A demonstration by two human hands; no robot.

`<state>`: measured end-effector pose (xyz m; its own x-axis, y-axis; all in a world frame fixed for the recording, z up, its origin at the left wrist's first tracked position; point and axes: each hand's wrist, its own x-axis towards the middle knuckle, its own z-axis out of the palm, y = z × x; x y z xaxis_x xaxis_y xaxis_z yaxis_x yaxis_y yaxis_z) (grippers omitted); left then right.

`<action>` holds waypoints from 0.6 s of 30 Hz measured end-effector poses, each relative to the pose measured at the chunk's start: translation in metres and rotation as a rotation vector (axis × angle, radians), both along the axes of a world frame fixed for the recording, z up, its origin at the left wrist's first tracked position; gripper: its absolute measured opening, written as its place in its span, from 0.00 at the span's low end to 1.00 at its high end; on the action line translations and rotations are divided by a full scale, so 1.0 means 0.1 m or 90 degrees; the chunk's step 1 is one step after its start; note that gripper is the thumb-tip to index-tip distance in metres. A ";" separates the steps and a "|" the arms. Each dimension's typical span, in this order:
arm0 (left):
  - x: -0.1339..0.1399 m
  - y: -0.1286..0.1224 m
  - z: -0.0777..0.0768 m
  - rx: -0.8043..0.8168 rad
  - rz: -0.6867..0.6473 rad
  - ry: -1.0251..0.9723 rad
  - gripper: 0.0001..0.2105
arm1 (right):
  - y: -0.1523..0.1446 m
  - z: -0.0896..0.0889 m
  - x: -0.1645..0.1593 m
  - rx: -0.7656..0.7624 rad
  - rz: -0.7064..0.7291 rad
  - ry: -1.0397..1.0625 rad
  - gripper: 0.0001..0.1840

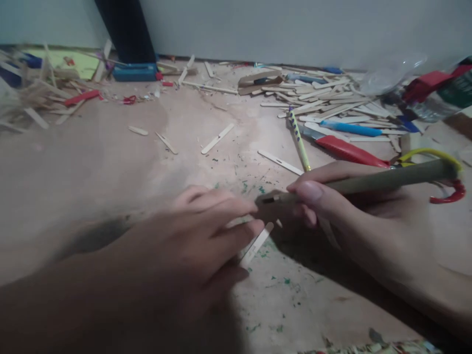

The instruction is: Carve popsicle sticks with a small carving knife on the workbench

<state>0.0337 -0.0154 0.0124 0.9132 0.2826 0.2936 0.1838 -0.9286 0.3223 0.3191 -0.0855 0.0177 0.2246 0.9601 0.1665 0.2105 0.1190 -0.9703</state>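
My right hand (354, 216) is closed around a long, dull olive-green pen-like tool (394, 177). Its narrow dark tip points left, close to my left fingertips; its exact kind is unclear. My left hand (210, 231) is bent over the table, palm down. Between its forefinger and thumb shows a pale wooden craft stick (258, 246) with a slot in it, slanted over the tabletop. Part of that stick is hidden by the fingers. Green shavings (287, 281) lie scattered around both hands.
Loose craft sticks (217, 138) lie ahead, with a big pile (328, 101) at the back right. Near it are a red-handled knife (350, 150), a blue pen-like item (350, 129) and a spotted yellow pencil (299, 140). A dark post (127, 29) stands behind a blue box (135, 72).
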 end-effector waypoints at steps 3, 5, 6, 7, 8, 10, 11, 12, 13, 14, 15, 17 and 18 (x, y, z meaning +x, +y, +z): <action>0.05 0.03 -0.06 0.015 -0.063 0.040 0.26 | 0.07 -0.08 0.03 -0.013 0.002 0.084 0.22; 0.05 0.08 -0.11 0.028 -0.072 0.060 0.32 | 0.11 -0.09 0.06 -0.023 0.004 0.131 0.23; 0.05 0.09 -0.12 0.036 -0.066 0.071 0.33 | 0.12 -0.08 0.07 -0.024 0.000 0.148 0.23; 0.04 0.10 -0.12 0.043 -0.059 0.092 0.33 | 0.13 -0.08 0.08 -0.022 -0.007 0.163 0.23; 0.03 0.10 -0.12 0.047 -0.047 0.111 0.32 | 0.12 -0.06 0.08 -0.017 -0.016 0.174 0.23; 0.01 0.07 -0.10 0.047 -0.012 0.132 0.32 | 0.10 -0.03 0.05 0.002 -0.029 0.195 0.24; 0.00 0.05 -0.08 0.042 0.007 0.128 0.33 | 0.08 -0.02 0.03 0.013 -0.035 0.204 0.24; 0.00 0.04 -0.07 0.036 0.020 0.117 0.35 | 0.05 0.00 0.01 0.021 -0.037 0.210 0.25; 0.01 0.04 -0.06 0.028 0.008 0.123 0.37 | 0.03 0.01 -0.01 0.029 -0.040 0.207 0.25; 0.02 0.05 -0.05 0.021 -0.007 0.120 0.36 | 0.01 0.02 -0.03 0.032 -0.042 0.194 0.25; 0.03 0.06 -0.05 0.013 -0.033 0.125 0.35 | -0.01 0.02 -0.04 0.033 -0.044 0.176 0.25; 0.04 0.10 -0.06 -0.002 -0.080 0.130 0.33 | -0.02 0.01 -0.05 0.035 -0.051 0.133 0.25; 0.04 0.11 -0.07 -0.008 -0.094 0.128 0.33 | -0.02 0.00 -0.04 0.036 -0.053 0.113 0.25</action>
